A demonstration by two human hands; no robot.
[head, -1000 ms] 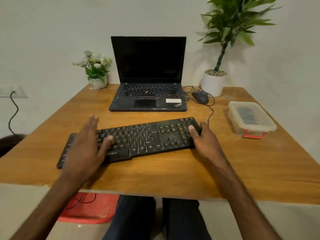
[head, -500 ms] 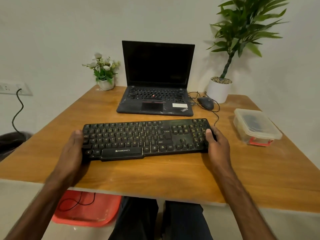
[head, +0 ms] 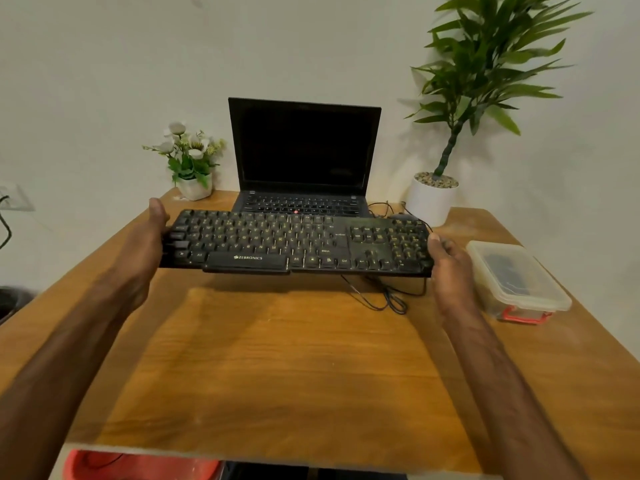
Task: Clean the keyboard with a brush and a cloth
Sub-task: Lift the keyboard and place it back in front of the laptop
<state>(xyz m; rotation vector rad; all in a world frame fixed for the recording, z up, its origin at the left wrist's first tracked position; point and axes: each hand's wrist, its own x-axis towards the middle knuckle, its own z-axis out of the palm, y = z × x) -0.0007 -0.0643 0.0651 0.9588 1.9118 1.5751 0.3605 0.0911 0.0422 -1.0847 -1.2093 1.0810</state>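
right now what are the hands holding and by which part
The keyboard, held clear of the table by its two short ends: left hand grips the left end, right hand the right end.

Dim warm light; soft shadows; wide-angle edge warping.

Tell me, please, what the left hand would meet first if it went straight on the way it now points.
Most likely the small flower pot. The left hand, gripping the end of the lifted keyboard, points roughly toward it, though depth and height are unclear.

Home office: desk (head: pixel 311 358), laptop (head: pixel 304 157), potted plants (head: pixel 485 74).
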